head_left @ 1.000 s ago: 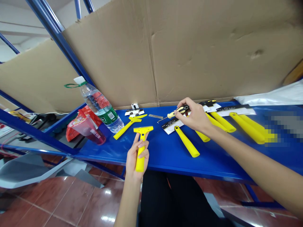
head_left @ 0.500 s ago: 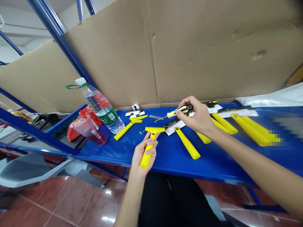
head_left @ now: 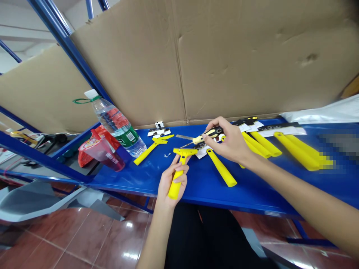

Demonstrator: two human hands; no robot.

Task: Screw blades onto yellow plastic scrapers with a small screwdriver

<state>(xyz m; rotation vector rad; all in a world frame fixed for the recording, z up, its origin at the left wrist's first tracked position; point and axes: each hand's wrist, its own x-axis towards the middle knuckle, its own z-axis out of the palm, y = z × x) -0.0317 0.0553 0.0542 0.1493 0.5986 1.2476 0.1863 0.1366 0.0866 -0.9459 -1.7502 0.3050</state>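
My left hand (head_left: 171, 180) is closed round the handle of a yellow scraper (head_left: 175, 186), its wide head pointing away from me. In my right hand (head_left: 224, 142) is a screwdriver (head_left: 199, 139) with a cream and black handle. Its shaft slants down to the left, and the tip is at the top edge of the scraper's head; whether it touches a screw is too small to tell. A few tiny screws (head_left: 167, 155) lie on the blue table just left of the head. Behind the screwdriver's shaft rests a thin metal blade (head_left: 184, 137).
Another yellow scraper handle (head_left: 150, 151) lies at left beside a water bottle (head_left: 123, 129) and a pink cup (head_left: 108, 155). Several yellow scrapers (head_left: 223, 170) with black and white heads lie to the right. A cardboard sheet (head_left: 238, 67) closes off the back of the blue table (head_left: 134, 183).
My right hand has brought the screwdriver left and slightly down, so its tip now meets the scraper's head. My left hand still grips the scraper in nearly the same place.
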